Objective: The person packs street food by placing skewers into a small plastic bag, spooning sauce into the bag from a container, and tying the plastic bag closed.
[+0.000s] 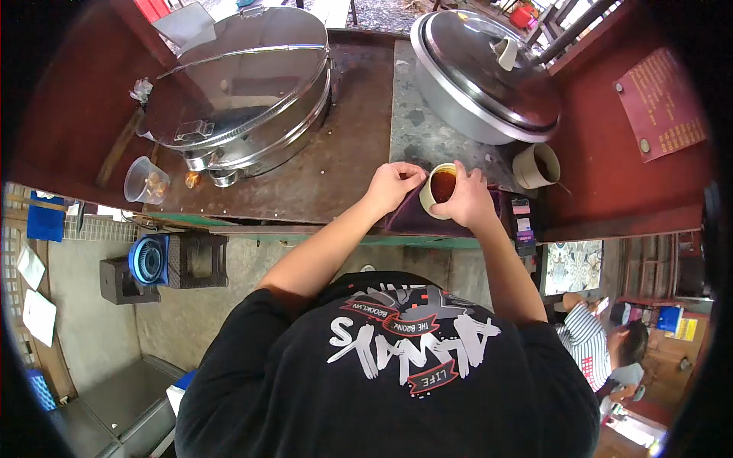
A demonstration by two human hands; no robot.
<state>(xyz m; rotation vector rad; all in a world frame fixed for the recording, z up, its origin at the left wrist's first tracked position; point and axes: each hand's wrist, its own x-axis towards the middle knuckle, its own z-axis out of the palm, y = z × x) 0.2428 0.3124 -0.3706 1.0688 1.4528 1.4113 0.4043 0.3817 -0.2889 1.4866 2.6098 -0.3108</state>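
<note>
A cream-coloured cup point(427, 200) holding a dark reddish-brown liquid point(443, 185) stands near the front edge of the counter. My right hand point(468, 202) is closed around the cup's right side, thumb at the near rim and fingers at the far side. Under and beside the cup lies a dark purple cloth point(410, 217). Left of the cup, my left hand point(391, 188) is closed in a pinch at the cloth's upper edge, its fingertips close to the cup's wall. The palm side of both hands is hidden.
A large lidded steel pot point(252, 99) stands at left, another lidded pot point(489, 84) at right. Nearby are a second cup point(536, 166), a phone point(523, 227) and a clear plastic cup point(146, 182). Below the counter sits a blue fan point(149, 259). A person point(592, 343) is at lower right.
</note>
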